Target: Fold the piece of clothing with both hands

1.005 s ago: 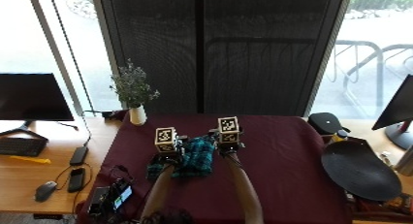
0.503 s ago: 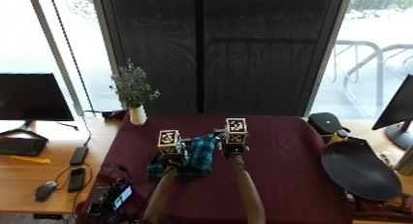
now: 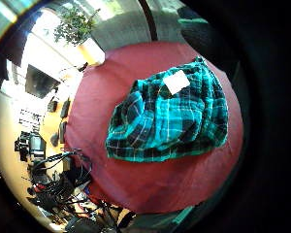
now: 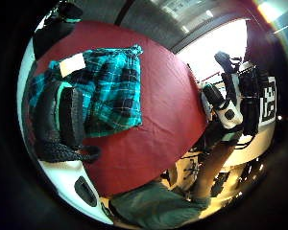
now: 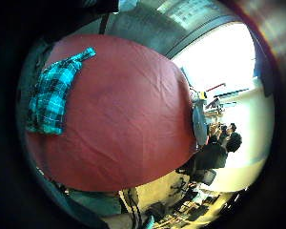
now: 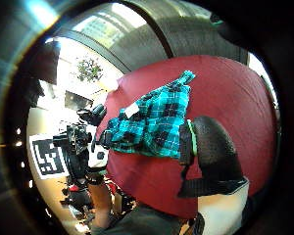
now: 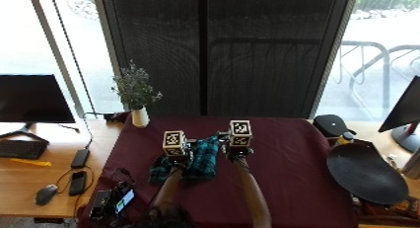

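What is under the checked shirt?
The shirt lies on a dark red tablecloth that covers the table. Whether anything else sits beneath the shirt cannot be seen, since the bunched cloth hides it.

Teal-and-black plaid garment (image 7: 202, 157) with a white label on a maroon tablecloth (image 7: 295, 159).

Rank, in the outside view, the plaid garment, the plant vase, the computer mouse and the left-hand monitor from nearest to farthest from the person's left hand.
From the left hand:
1. Plaid garment, right beside the hand.
2. Plant vase, at the table's far left corner.
3. Computer mouse, on the wooden desk, near left.
4. Monitor, at the far left.
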The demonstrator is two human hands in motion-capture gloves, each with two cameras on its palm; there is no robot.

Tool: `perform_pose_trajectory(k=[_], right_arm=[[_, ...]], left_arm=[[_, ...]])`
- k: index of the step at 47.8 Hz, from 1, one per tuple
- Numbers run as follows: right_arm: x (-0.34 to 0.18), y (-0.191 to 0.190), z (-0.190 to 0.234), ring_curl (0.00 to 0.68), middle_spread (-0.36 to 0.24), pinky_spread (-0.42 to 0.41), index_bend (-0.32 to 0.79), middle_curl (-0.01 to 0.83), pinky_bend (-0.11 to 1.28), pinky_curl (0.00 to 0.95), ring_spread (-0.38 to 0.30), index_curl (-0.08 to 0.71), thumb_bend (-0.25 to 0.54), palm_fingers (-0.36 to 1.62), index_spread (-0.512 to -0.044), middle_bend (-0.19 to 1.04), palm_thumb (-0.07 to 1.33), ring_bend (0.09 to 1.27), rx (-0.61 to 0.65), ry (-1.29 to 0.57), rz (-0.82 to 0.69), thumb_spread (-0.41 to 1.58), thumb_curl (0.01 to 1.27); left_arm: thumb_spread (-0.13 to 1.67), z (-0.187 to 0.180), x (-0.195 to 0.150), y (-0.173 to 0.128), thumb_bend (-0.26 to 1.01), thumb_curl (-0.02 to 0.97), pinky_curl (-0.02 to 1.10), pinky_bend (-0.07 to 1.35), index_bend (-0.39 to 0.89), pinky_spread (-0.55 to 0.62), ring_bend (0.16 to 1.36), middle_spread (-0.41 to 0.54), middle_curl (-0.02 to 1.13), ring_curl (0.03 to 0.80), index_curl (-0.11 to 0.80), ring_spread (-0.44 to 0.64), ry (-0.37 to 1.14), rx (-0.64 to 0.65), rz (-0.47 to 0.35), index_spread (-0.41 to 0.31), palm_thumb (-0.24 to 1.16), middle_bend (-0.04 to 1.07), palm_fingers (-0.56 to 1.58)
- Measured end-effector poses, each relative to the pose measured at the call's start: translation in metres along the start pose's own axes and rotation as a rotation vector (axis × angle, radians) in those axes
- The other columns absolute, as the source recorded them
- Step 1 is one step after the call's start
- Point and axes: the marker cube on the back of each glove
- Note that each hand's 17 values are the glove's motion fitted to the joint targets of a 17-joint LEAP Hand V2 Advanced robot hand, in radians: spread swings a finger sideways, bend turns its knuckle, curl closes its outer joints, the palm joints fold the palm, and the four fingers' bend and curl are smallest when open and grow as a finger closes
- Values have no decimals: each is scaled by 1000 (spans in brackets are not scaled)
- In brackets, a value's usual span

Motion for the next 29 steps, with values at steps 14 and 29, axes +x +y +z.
perform_pose_trajectory(k=[14, 29], right_arm=[[-2, 6, 1, 279, -2, 285, 188, 293, 436, 346, 149, 397, -12, 270, -338, 158, 684, 190, 35, -19, 1, 1284, 397], [-8, 2, -9, 285, -1, 283, 194, 274, 441, 350, 149, 409, -9, 290, -339, 144, 709, 199, 107, -10, -15, 1285, 401]], left_arm=[[1466, 4, 3, 10, -4, 296, 285, 179, 148, 334, 449, -101, 449, 351, 364, 60, -26, 5, 14, -150, 559, 214, 589], [1463, -5, 4, 14, -3, 300, 283, 177, 152, 334, 445, -101, 448, 351, 368, 56, -6, 22, 17, -149, 569, 211, 593]])
